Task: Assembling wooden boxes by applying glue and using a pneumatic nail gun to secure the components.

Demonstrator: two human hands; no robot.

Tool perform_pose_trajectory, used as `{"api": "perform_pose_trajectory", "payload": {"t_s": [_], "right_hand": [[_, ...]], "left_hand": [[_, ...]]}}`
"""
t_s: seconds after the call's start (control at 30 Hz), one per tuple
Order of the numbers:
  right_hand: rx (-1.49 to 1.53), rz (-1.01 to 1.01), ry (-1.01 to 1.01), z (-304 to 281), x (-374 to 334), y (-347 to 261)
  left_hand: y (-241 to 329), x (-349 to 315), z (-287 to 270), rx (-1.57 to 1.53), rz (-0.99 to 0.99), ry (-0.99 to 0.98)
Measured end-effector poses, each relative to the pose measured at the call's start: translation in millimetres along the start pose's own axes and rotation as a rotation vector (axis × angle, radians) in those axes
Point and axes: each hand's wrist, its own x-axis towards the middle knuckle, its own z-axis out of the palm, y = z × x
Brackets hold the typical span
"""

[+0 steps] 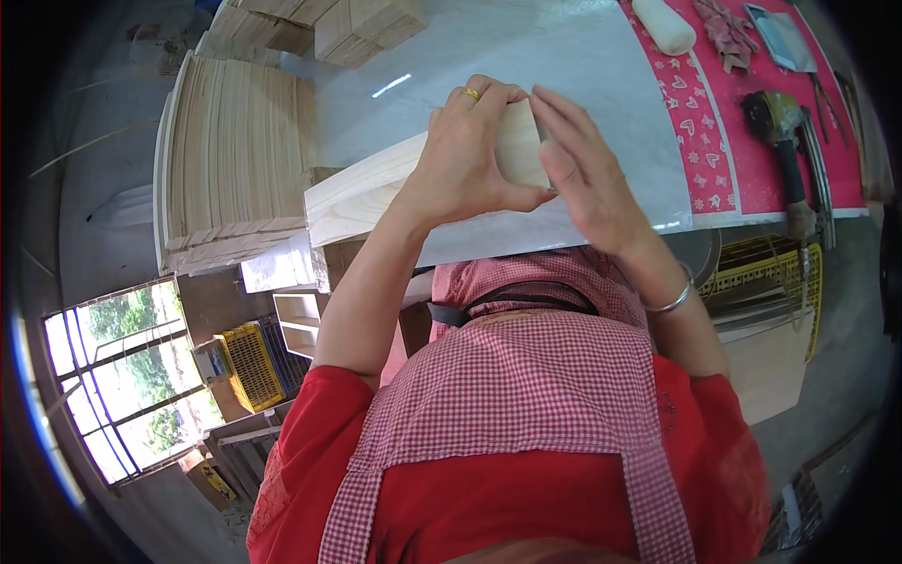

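- Two bare hands met at the right-hand end of a long pale wooden board (pixel 366 193), which lay near the front edge of the worktop (pixel 601 56).
- Its long axis ran from lower left, beside the stacked boards (pixel 244 141), rising slightly to the right and ending between the hands.
- The left hand (pixel 465 155) was over the board, its grip spanning the width near that end: fingers at the far edge, thumb at the near one, pinching the wood between them.
- The right hand (pixel 594 179) stood just beyond the end, fingers nearly straight and palm turned toward the wood, so the board lay to the left of this grip. The thumb was close against the end; whether it pinched anything, I could not tell.
- Below the worktop, at right, a yellow basket (pixel 756 256) sat with thin wooden sheets (pixel 752 301) in or just in front of it; the overlap hid which.
- Well off to the left, toward the window (pixel 132 329), another yellow crate (pixel 252 362) showed its slatted wall; its contents were unreadable.
- Near that crate, a pale open box (pixel 299 326) showed a divider between two compartments.
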Motion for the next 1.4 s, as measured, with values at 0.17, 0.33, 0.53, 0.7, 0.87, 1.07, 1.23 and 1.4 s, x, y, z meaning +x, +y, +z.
{"api": "perform_pose_trajectory", "payload": {"t_s": [0.17, 0.33, 0.53, 0.7, 0.87, 1.07, 1.23, 1.4], "right_hand": [[0.130, 0.040, -0.019, 1, -33, -27], [0.188, 0.086, -0.050, -14, -54, -36], [-0.258, 0.132, 0.048, -67, -49, -30], [-1.101, 0.118, 0.244, -206, -26, 3], [-1.553, 0.131, 0.115, -255, -35, 40], [-1.315, 0.580, 0.179, -274, -30, 55], [-1.349, 0.683, -0.023, -278, -3, 26], [-0.953, 0.751, -0.197, -207, 27, -82]], "left_hand": [[-1, 1, 0, 0.012, 0.001, 0.012], [-2, 2, 1, -0.007, 0.006, 0.018], [-8, 0, 5, -0.048, -0.038, 0.030], [-8, -1, 7, 0.005, -0.023, 0.049], [-9, -1, 9, 0.046, -0.006, 0.052], [-17, -6, 14, 0.022, 0.006, 0.111], [-18, -3, 20, 0.085, 0.061, 0.099], [-18, -5, 21, 0.156, 0.070, 0.103]]}}
